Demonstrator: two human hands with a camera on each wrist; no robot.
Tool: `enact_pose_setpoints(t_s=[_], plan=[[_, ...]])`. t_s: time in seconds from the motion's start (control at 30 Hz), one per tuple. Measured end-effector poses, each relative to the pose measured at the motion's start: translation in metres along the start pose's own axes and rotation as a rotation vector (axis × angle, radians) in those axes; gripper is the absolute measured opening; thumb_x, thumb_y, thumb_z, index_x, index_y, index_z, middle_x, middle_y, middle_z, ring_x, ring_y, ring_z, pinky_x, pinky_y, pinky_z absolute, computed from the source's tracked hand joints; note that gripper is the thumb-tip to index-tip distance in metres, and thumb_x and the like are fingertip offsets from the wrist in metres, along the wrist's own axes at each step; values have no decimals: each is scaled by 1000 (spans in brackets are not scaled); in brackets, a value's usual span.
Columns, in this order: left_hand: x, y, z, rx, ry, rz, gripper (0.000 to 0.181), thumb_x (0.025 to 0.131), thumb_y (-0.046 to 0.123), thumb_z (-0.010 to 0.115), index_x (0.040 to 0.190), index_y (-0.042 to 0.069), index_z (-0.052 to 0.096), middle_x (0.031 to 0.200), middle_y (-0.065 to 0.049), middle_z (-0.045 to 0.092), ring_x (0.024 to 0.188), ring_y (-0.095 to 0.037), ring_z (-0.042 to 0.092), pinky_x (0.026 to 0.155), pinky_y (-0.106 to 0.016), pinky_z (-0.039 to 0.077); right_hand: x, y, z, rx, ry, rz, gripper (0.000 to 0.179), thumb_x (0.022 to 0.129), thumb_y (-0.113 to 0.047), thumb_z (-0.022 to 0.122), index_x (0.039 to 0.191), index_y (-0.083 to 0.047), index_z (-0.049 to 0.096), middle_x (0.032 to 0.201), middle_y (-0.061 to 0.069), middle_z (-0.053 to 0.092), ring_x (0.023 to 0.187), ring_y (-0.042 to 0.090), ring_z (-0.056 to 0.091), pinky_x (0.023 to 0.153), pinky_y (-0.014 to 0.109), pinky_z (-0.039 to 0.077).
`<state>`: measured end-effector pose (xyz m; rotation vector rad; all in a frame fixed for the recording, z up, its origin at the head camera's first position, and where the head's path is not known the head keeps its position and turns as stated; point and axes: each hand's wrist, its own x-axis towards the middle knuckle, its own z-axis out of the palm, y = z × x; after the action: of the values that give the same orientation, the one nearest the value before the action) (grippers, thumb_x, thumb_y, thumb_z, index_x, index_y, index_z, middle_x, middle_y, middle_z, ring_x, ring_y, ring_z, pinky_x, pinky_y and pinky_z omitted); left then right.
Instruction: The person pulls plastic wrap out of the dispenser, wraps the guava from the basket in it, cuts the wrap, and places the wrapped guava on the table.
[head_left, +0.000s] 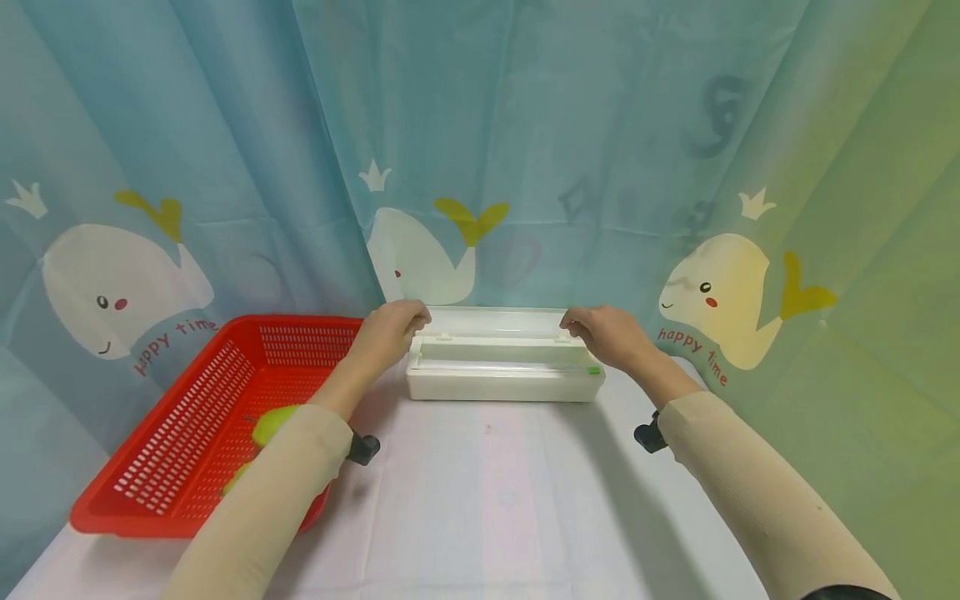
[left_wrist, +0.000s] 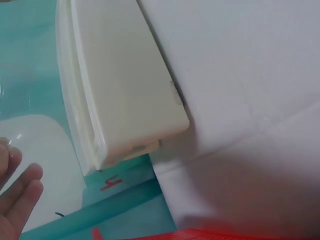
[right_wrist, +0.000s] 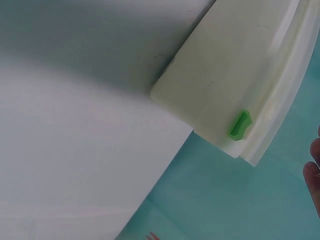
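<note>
A long white plastic wrap dispenser (head_left: 504,385) lies across the far part of the table, its translucent lid (head_left: 495,321) raised behind it. A green slider (right_wrist: 241,125) sits at its right end. Above the left end, my left hand (head_left: 392,332) has its fingertips together. Faint glints by the fingers (left_wrist: 31,192) in the left wrist view look like clear plastic wrap pinched there. My right hand (head_left: 606,333) pinches in the same way above the right end; the wrap is barely visible, and the right wrist view shows only fingertips at its edge.
On the left stands a red plastic basket (head_left: 180,396) holding green fruit (head_left: 272,423), partly hidden by my left sleeve. A white cloth (head_left: 465,500) covers the table. Behind it hangs a blue-green curtain (head_left: 555,167) printed with whales.
</note>
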<state>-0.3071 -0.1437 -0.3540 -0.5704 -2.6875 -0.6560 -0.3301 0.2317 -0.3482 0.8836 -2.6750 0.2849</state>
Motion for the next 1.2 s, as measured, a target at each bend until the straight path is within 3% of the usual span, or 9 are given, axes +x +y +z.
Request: enact_pose_setpoints(t_s=[0.37, 0.67, 0.9, 1.2], plan=[[0, -4, 1, -216, -17, -14, 13, 101, 9, 57, 108, 6, 67, 105, -12, 68, 85, -27, 62, 85, -43, 53, -2, -1, -8, 9, 8, -3, 13, 98, -9, 62, 107, -13, 71, 90, 3, 74, 82, 25, 70, 70, 45, 56], [-1, -6, -3, -404, -125, -66, 15, 103, 14, 54, 110, 6, 65, 114, -14, 71, 105, -36, 65, 92, -48, 53, -5, 0, -12, 4, 14, -18, 13, 98, -10, 62, 107, -14, 71, 92, 4, 75, 82, 24, 70, 70, 45, 56], [0, -8, -6, -557, -184, -85, 17, 103, 12, 55, 111, -1, 61, 113, -19, 72, 104, -40, 67, 91, -47, 56, -3, 0, -16, -4, 10, -40, 14, 99, -9, 60, 108, -13, 71, 90, 4, 74, 79, 25, 70, 68, 44, 55], [2, -8, -8, -610, -178, -96, 23, 103, 11, 53, 118, -7, 58, 115, -26, 69, 103, -43, 68, 89, -52, 55, 0, -1, -21, -14, 28, -58, 13, 98, -9, 62, 106, -13, 71, 88, 2, 74, 76, 23, 69, 66, 42, 55]])
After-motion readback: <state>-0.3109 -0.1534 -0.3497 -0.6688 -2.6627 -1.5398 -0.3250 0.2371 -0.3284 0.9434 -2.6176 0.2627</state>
